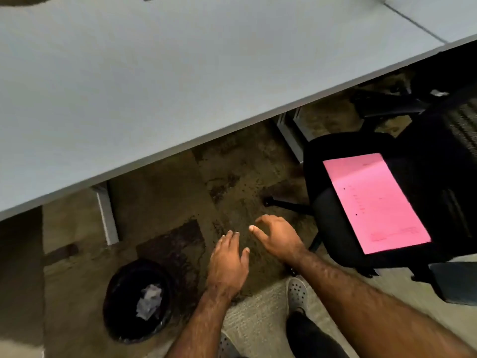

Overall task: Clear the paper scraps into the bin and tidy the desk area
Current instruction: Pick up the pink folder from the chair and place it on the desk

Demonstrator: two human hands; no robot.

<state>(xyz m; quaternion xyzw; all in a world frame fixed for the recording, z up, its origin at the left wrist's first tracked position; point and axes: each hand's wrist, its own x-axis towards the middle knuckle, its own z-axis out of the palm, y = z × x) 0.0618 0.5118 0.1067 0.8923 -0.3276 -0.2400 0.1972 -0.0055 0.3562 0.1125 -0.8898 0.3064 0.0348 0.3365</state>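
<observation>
A round black bin point(116, 293) stands on the carpet at the lower left, with crumpled pale paper scraps point(149, 301) inside it. My left hand point(227, 264) hovers over the floor just right of the bin, fingers apart and holding nothing. My right hand point(278, 236) is beside it, slightly further forward, also spread and holding nothing. The grey desk top point(154, 86) fills the upper part of the view and shows no scraps on it. A pink sheet of paper point(374, 202) lies flat on the seat of a black office chair point(322, 220) at the right.
Grey desk legs point(108, 215) stand under the desk edge, a second leg point(291, 135) further right. The chair's wheeled base point(284, 204) reaches toward my hands. My grey shoe point(296, 293) is on the carpet below my right arm. A second desk panel point(444, 14) adjoins at the top right.
</observation>
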